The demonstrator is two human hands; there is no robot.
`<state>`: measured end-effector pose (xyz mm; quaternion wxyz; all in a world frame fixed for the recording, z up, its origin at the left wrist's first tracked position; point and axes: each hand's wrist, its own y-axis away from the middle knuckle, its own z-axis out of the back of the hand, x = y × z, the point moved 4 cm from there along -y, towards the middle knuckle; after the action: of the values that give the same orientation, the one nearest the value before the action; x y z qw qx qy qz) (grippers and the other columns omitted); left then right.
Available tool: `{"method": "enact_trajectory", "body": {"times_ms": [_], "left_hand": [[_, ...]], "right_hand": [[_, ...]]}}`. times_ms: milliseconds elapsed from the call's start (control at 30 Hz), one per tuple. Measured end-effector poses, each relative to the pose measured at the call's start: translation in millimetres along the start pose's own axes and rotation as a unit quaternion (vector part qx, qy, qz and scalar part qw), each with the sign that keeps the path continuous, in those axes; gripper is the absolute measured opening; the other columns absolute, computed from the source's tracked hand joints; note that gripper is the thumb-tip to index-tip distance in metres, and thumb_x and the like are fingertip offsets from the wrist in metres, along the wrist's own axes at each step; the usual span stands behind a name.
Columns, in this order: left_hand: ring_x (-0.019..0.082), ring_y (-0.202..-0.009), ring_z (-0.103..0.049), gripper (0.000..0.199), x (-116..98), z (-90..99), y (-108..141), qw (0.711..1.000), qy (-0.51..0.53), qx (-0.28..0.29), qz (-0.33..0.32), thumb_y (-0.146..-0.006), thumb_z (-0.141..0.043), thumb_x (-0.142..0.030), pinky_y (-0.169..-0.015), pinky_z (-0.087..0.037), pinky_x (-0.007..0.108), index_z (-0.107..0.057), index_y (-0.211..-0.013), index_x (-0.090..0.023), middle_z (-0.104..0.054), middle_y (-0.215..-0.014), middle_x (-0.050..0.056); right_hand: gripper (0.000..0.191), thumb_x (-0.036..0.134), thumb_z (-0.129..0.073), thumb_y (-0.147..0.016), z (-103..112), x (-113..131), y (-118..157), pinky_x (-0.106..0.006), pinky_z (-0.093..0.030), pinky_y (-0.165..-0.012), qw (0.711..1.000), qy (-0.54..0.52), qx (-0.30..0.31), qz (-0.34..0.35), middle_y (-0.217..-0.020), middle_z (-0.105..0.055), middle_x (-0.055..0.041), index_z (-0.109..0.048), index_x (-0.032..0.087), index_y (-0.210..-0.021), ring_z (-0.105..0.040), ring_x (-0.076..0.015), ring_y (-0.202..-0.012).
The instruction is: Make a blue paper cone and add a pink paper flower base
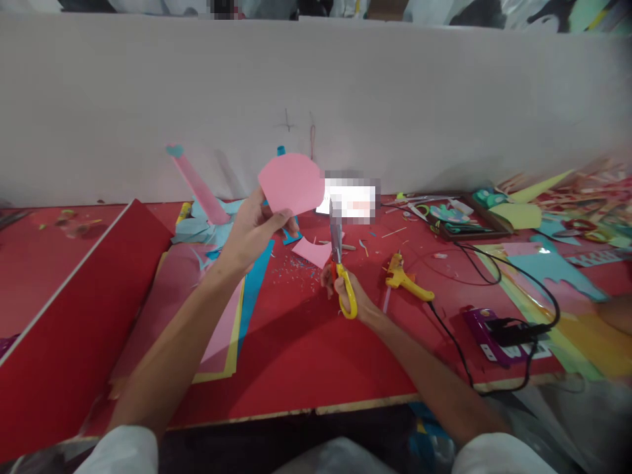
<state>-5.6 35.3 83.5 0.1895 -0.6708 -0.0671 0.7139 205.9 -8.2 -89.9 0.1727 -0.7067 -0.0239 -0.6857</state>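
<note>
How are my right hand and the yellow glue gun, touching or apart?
Apart. The head view shows a strip of red tabletop between your right hand, which holds the scissors, and the yellow glue gun.

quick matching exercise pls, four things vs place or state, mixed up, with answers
1. yellow-handled metal scissors
2. fan-shaped pink paper
3. yellow plastic glue gun
4. long pink paper strip

A. raised in the left hand
B. blue at its upper end
C. in the right hand's grip
D. on the red table, black cord attached

1-C, 2-A, 3-D, 4-B
</note>
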Motion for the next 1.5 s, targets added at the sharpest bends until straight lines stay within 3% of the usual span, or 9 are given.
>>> {"method": "enact_trajectory", "body": {"times_ms": [200,500,633,800,1167,1500], "left_hand": [[0.018,-0.070,-0.077,0.039,7.5,-14.8,3.1,0.999,-0.032,0.042,-0.012,-0.095,-0.078,-0.034,-0.068,-0.061,0.030,-0.063,-0.127,-0.017,-0.077,-0.077,0.002],[0.023,-0.081,-0.083,0.034,21.2,-27.6,10.5,0.998,-0.049,0.040,0.014,-0.098,-0.075,-0.031,-0.079,-0.068,0.035,-0.065,-0.127,-0.017,-0.082,-0.088,0.007],[0.021,-0.077,-0.082,0.030,24.9,-25.1,9.1,0.999,-0.037,0.012,0.015,-0.098,-0.076,-0.034,-0.076,-0.067,0.034,-0.064,-0.120,-0.017,-0.081,-0.085,0.006],[0.019,-0.075,-0.081,0.039,24.8,-22.7,6.3,1.000,-0.010,-0.008,0.015,-0.096,-0.079,-0.035,-0.070,-0.063,0.030,-0.061,-0.126,-0.018,-0.081,-0.084,0.005],[0.019,-0.072,-0.078,0.027,31.2,-34.7,7.5,0.998,0.032,0.011,0.046,-0.093,-0.079,-0.041,-0.070,-0.064,0.032,-0.066,-0.098,-0.017,-0.083,-0.083,0.010],[0.020,-0.070,-0.077,0.027,29.0,-38.6,10.2,0.999,0.018,0.004,0.034,-0.096,-0.076,-0.043,-0.072,-0.066,0.034,-0.069,-0.096,-0.016,-0.083,-0.083,0.011]], "right_hand": [[0.083,0.105,-0.053,-0.082,-1.1,-1.4,-1.3,-0.026,-0.045,-0.049,0.999,-0.025,-0.020,0.000,-0.078,-0.058,0.0005,-0.060,0.022,-0.089,-0.046,-0.0101,-0.053],[0.087,0.110,-0.050,-0.077,2.0,11.6,-5.7,-0.029,-0.044,-0.046,0.999,-0.019,-0.041,-0.012,-0.069,-0.056,0.0006,-0.060,0.024,-0.090,-0.045,-0.0116,-0.048],[0.089,0.111,-0.046,-0.077,1.3,11.3,-5.0,-0.028,-0.044,-0.047,0.999,-0.006,-0.034,-0.018,-0.068,-0.053,0.0011,-0.058,0.023,-0.090,-0.046,-0.0113,-0.050],[0.086,0.107,-0.049,-0.080,2.4,6.5,-3.4,-0.028,-0.044,-0.047,0.999,-0.018,-0.025,-0.010,-0.070,-0.054,0.0005,-0.060,0.022,-0.088,-0.046,-0.0112,-0.051],[0.086,0.108,-0.052,-0.077,-2.5,8.5,-1.3,-0.027,-0.044,-0.045,1.000,-0.007,-0.014,-0.027,-0.069,-0.054,0.0027,-0.060,0.023,-0.087,-0.047,-0.0110,-0.048],[0.088,0.111,-0.050,-0.074,-0.8,8.6,-3.5,-0.028,-0.044,-0.045,0.999,-0.003,-0.044,-0.026,-0.067,-0.053,0.0024,-0.059,0.024,-0.085,-0.045,-0.0118,-0.048]]}}
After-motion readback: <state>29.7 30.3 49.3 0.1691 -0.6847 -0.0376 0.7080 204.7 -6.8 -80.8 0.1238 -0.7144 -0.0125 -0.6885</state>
